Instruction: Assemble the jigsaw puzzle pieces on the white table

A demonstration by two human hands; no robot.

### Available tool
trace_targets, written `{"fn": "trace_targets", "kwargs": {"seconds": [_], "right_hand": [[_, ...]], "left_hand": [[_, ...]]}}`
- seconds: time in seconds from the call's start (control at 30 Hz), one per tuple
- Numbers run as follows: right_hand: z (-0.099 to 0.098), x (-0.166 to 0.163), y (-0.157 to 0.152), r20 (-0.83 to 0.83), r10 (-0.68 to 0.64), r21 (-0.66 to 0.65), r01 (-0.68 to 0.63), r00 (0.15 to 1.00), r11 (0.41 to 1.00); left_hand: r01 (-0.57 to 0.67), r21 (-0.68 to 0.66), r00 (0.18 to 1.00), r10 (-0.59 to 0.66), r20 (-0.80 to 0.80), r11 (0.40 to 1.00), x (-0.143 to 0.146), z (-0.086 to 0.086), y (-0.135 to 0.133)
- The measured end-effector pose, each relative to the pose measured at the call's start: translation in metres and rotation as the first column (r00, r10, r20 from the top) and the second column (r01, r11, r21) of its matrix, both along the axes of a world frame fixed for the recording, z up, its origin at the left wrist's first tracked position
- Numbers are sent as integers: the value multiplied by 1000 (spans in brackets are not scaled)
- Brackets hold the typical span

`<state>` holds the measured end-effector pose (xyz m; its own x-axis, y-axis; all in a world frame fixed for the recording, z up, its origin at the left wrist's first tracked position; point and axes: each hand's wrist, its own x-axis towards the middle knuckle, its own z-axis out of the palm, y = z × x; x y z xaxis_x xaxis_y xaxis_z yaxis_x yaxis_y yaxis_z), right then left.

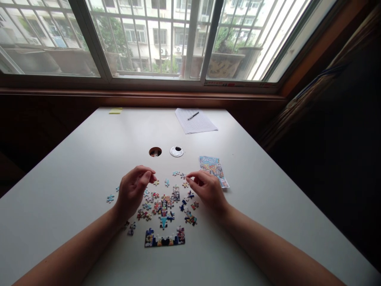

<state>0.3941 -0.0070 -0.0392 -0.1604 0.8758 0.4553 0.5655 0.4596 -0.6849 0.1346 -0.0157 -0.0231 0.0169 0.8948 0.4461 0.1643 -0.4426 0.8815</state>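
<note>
My left hand (133,190) hovers at the left of the loose jigsaw pieces, its fingers curled in and the thumb close to them. Whatever those fingers may hold is hidden; a yellow puzzle piece (156,182) shows just beyond the tips. On the right, my right hand (208,190) pinches with thumb and forefinger at the edge of a small puzzle piece (183,176). Between the hands lie several scattered pieces and a joined cluster (164,204). Nearest me is an assembled bottom strip (165,241) with both lower corners.
A picture leaflet (216,169) lies partly behind my right hand. Farther back are a round hole (155,152), its loose cover (176,151), paper sheets (196,125) with a pen (193,116), and a yellow note (115,111). A barred window stands beyond the white table (71,171).
</note>
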Motion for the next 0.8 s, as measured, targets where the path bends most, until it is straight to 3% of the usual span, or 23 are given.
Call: {"fn": "trace_targets", "kwargs": {"seconds": [0.17,0.37,0.8], "right_hand": [[-3,2,0,35,13,-12,-13,999,1000],[-4,4,-1,56,-5,-15,6,998,1000],[-4,3,-3,83,31,-20,-30,996,999]], "left_hand": [[-82,-66,981,92,168,994,-1,10,6],[-110,-115,964,134,231,987,-3,25,10],[-189,-36,927,191,322,981,-19,66,13]]}}
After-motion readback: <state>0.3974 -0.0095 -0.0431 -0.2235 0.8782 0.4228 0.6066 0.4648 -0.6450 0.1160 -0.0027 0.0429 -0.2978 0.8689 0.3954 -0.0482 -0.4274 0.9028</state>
